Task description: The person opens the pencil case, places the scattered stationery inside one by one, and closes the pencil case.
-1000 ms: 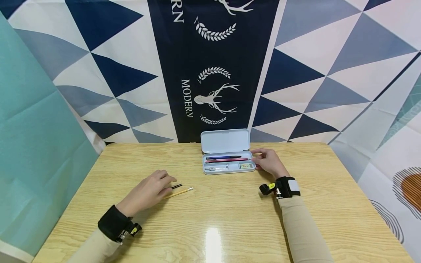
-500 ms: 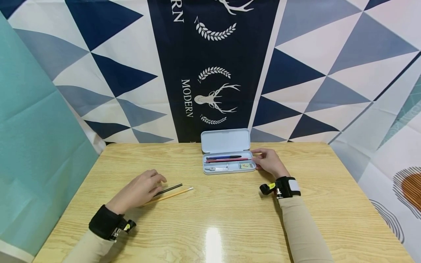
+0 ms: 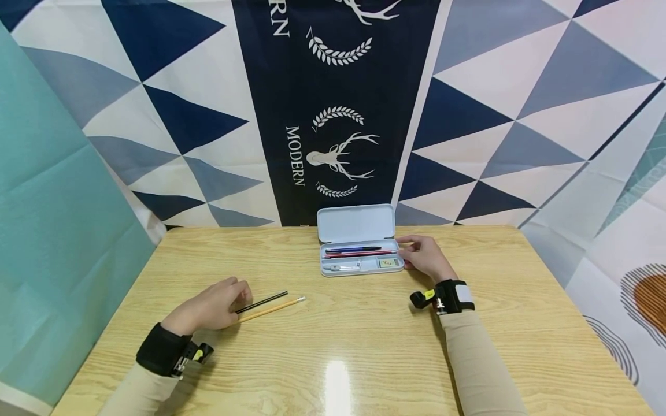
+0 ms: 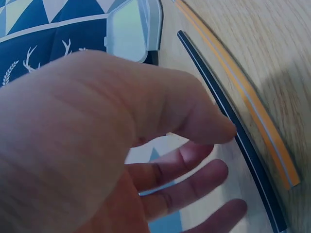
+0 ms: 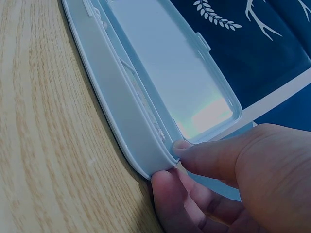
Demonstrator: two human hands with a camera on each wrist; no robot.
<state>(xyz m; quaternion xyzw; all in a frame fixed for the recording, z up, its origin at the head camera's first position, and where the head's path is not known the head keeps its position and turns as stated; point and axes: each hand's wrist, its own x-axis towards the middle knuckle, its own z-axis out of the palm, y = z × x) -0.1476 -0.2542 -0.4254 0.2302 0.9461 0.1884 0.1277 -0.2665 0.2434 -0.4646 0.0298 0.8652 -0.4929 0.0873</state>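
A light blue pencil case point(image 3: 359, 271) stands with its lid up at the back of the table. My right hand point(image 3: 428, 258) grips its right end; in the right wrist view the thumb is on the rim and a fingertip on the outer wall. Inside lie a blue pen point(image 3: 354, 249), a red pencil point(image 3: 359, 253), a compass point(image 3: 340, 267) and a small yellow-labelled block point(image 3: 388, 263). My left hand point(image 3: 213, 304) is beside a black pencil point(image 4: 218, 99) and a yellow pencil point(image 4: 248, 101) on the table. Its fingers are loosely bent and apart, the thumb tip at the black pencil's edge.
The wooden table point(image 3: 374, 335) ends at a patterned cloth point(image 3: 338, 115) just behind the case. A teal cloth point(image 3: 62, 231) hangs along the left side. Each wrist wears a black camera strap point(image 3: 455, 296).
My left hand has drawn back to the left and towards me, uncovering more of the black and yellow pencils, which stay in place. My right hand has kept still on the case.
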